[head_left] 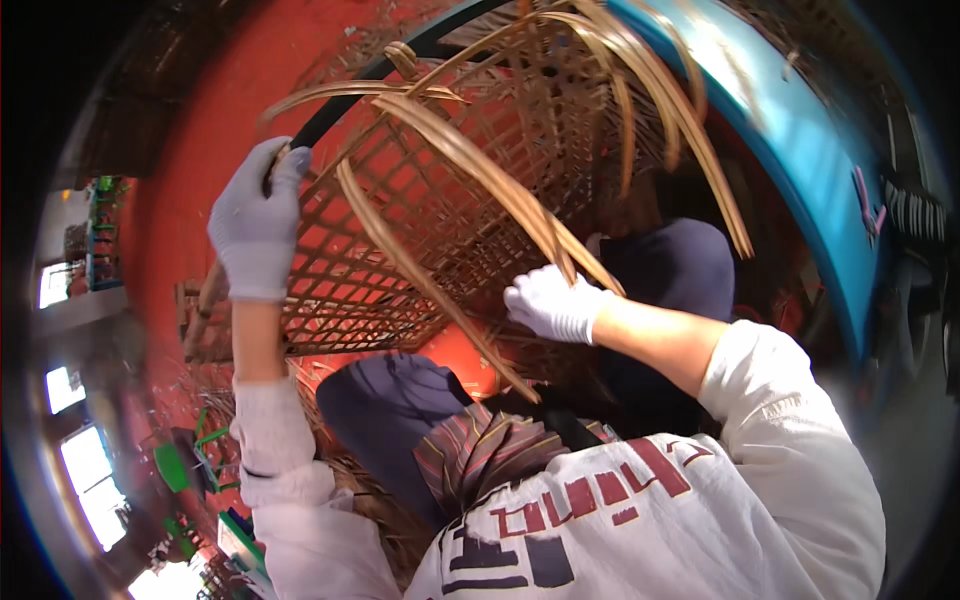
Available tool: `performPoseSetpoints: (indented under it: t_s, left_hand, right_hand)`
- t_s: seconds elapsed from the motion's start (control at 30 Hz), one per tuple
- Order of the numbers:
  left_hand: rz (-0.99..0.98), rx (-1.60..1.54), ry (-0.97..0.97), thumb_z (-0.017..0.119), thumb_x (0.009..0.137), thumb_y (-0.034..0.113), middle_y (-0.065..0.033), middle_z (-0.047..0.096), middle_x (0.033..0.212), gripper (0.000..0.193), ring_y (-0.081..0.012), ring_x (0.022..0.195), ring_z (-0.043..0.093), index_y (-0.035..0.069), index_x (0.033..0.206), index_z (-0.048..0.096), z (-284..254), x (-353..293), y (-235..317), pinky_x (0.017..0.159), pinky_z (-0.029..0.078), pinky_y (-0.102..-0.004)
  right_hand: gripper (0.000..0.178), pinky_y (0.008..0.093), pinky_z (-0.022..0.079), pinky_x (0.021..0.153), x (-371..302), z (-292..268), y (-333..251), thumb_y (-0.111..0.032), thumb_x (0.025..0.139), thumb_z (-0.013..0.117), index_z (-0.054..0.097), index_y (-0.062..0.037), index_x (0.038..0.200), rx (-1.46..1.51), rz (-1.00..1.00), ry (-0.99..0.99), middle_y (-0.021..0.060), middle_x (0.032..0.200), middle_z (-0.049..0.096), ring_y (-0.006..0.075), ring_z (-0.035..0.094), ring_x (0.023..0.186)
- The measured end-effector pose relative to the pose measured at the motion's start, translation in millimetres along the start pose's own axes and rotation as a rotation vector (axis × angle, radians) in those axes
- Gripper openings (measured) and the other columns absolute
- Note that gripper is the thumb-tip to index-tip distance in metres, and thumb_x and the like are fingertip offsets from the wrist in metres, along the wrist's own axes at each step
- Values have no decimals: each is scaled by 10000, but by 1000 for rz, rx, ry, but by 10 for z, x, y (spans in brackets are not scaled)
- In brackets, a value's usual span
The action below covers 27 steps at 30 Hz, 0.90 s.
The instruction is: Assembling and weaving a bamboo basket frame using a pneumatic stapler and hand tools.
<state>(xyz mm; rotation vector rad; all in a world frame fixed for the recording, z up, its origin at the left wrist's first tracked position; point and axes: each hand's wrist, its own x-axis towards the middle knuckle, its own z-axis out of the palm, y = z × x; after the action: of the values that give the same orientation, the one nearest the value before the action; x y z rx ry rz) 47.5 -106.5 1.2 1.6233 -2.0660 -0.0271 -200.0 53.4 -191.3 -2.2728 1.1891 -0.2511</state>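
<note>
A large open-lattice woven basket (pixel 370 225) of brown strips stands tilted in front of me, with a dark band (pixel 335 112) curving along its upper rim. My left hand (pixel 258 215), in a white knit glove, is closed around that band at the left. Long pale cane strips (pixel 470 165) hang loose from the rim and arc toward me. My right hand (pixel 555 303), gloved too, is curled closed below the basket's right part. Strip ends lie against its back and wrist; its palm side is hidden. Another loose strip (pixel 420 275) hangs between my hands.
My bent knees (pixel 395 400) flank the basket's near side. A blue curved surface (pixel 790 150) rises at the right, with a small pink object (pixel 868 205) on it. Strip scraps litter the red floor (pixel 190 130). Green chair-like frames (pixel 205 450) stand at the lower left.
</note>
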Motion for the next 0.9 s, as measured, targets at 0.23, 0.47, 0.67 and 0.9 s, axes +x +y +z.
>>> performPoseSetpoints:
  t_s: [0.23, 0.47, 0.67, 0.9]
  left_hand:
    - [27, -227, 39, 702, 883, 99, -66, 688, 880, 217, -106, 750, 624, -17, 1065, 676, -128, 35, -63, 710, 504, -262]
    - [96, -164, 61, 703, 891, 159, -46, 678, 771, 207, -92, 692, 608, 35, 1056, 686, -33, 158, 3, 655, 486, -249]
    - [156, 16, 65, 612, 929, 358, -60, 685, 774, 233, -244, 664, 646, 148, 993, 689, -95, 76, -116, 606, 491, -348]
    - [171, 295, -43, 501, 958, 459, -43, 688, 786, 316, -273, 779, 658, 189, 971, 665, -156, 83, 5, 717, 441, -431]
  right_hand:
    - [143, 384, 506, 603, -373, 66, -327, -226, 846, 567, 615, -92, 863, 403, -4, 7, 90, 734, 615, 253, 661, 698]
    - [242, 417, 503, 691, -614, 7, -618, -331, 886, 596, 644, -97, 853, 313, -38, -118, 113, 789, 629, 292, 654, 755]
    - [204, 443, 519, 697, -345, -197, -527, -260, 863, 609, 635, -58, 850, 156, -5, -142, 153, 803, 642, 335, 653, 776]
    - [229, 459, 498, 832, -223, -430, -458, -279, 885, 594, 652, -77, 976, 116, 44, -56, 160, 989, 625, 362, 637, 910]
